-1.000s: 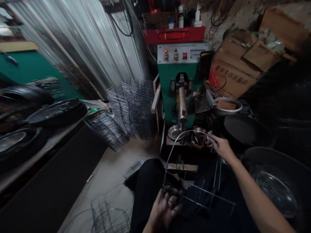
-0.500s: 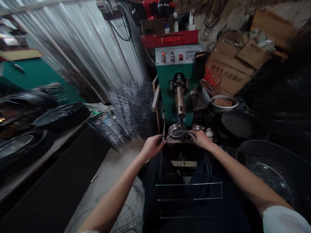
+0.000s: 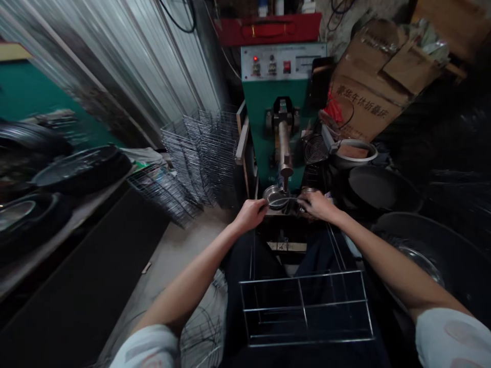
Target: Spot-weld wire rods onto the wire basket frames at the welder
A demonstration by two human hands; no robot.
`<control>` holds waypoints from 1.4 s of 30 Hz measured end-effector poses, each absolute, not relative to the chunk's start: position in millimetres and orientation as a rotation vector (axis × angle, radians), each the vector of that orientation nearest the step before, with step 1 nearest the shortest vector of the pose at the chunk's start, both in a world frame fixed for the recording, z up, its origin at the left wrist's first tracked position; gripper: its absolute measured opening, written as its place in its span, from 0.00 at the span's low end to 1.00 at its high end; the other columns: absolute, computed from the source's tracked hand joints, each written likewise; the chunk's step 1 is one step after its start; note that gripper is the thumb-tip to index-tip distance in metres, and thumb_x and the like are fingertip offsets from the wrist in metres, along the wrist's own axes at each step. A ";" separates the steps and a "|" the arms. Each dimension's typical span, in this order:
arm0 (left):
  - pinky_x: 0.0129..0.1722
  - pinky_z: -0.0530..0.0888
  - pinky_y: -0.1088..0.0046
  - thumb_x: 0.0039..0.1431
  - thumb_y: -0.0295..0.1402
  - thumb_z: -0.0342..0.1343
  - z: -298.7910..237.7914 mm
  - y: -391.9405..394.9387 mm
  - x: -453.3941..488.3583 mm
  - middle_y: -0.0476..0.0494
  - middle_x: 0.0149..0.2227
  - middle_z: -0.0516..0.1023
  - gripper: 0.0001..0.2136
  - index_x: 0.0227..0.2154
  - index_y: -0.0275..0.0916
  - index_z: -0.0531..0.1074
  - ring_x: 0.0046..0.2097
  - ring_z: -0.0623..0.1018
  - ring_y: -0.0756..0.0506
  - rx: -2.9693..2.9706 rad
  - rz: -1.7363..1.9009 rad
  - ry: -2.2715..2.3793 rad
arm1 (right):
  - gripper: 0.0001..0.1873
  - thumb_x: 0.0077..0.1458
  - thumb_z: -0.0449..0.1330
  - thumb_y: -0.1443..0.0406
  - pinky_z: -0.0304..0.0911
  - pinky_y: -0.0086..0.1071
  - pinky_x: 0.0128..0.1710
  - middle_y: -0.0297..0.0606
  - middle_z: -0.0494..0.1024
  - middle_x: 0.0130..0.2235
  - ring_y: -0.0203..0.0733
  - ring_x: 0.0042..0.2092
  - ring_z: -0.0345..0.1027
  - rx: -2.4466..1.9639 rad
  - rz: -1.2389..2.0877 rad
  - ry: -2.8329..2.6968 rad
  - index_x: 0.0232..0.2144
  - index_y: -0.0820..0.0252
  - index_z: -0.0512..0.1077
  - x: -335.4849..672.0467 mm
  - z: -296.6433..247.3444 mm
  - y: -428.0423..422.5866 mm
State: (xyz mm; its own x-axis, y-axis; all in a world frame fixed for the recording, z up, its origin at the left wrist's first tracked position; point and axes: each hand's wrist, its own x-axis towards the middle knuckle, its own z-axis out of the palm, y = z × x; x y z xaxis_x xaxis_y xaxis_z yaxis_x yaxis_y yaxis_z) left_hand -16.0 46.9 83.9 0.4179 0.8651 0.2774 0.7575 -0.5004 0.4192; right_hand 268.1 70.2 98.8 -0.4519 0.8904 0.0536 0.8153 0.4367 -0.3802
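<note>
While the person sits facing a green spot welder (image 3: 278, 122), a rectangular wire basket frame (image 3: 305, 305) spans their dark trousers (image 3: 245, 271) just in front of the welder, its long thin wires running up toward the machine's base. The left hand (image 3: 250, 214) and right hand (image 3: 319, 206) both reach to that base. The fingers of the left hand (image 3: 259, 206) curl closed around a thin wire, and the fingers of the right hand (image 3: 309, 200) close narrowly on the wire as well, though the grip is partly hidden.

Just beside the left hand, a round steel dish (image 3: 274, 197) sits under the welder's copper-coloured electrode (image 3: 285, 148), and a second dish (image 3: 308, 190) lies by the right hand.

To the welder's left stands a stack of wire baskets (image 3: 199, 153), with another basket (image 3: 163, 194) leaning near it, and black pans (image 3: 82, 168) lie farther out. To its right are a white-rimmed pot (image 3: 355, 153), a black pan (image 3: 381, 189) and a cardboard box (image 3: 366, 87). A red case (image 3: 266, 29) sits above the welder's control panel (image 3: 282, 61), which shows 1 lit red lamp.
</note>
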 end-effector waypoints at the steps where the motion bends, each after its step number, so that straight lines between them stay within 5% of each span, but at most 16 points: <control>1: 0.36 0.70 0.75 0.67 0.27 0.56 77.1 43.8 -14.4 0.43 0.32 0.83 0.06 0.38 0.37 0.79 0.33 0.81 0.46 2.444 0.677 1.418 | 0.14 0.70 0.55 0.63 0.65 0.30 0.43 0.46 0.85 0.42 0.46 0.43 0.78 -1.467 0.466 -2.444 0.43 0.58 0.82 267.9 91.7 66.1; 11: 0.38 0.72 0.72 0.68 0.30 0.55 58.5 44.0 1.0 0.41 0.37 0.84 0.07 0.36 0.38 0.78 0.38 0.82 0.43 2.458 0.627 1.415 | 0.20 0.70 0.51 0.59 0.68 0.35 0.43 0.45 0.85 0.40 0.50 0.42 0.79 -1.428 0.587 -2.252 0.43 0.61 0.81 295.1 59.3 47.8; 20: 0.37 0.71 0.72 0.69 0.30 0.55 56.6 50.6 7.3 0.41 0.36 0.84 0.07 0.38 0.39 0.78 0.38 0.82 0.42 2.464 0.585 1.414 | 0.21 0.72 0.50 0.59 0.68 0.37 0.42 0.45 0.83 0.51 0.54 0.48 0.79 -1.753 0.225 -2.510 0.61 0.50 0.73 287.2 69.9 41.5; 42: 0.34 0.67 0.75 0.67 0.29 0.54 68.5 90.7 2.4 0.46 0.27 0.78 0.09 0.31 0.36 0.76 0.31 0.76 0.47 2.461 0.701 1.296 | 0.19 0.72 0.48 0.56 0.62 0.35 0.38 0.44 0.83 0.45 0.52 0.44 0.78 -1.747 0.148 -2.599 0.55 0.49 0.74 277.8 88.9 80.0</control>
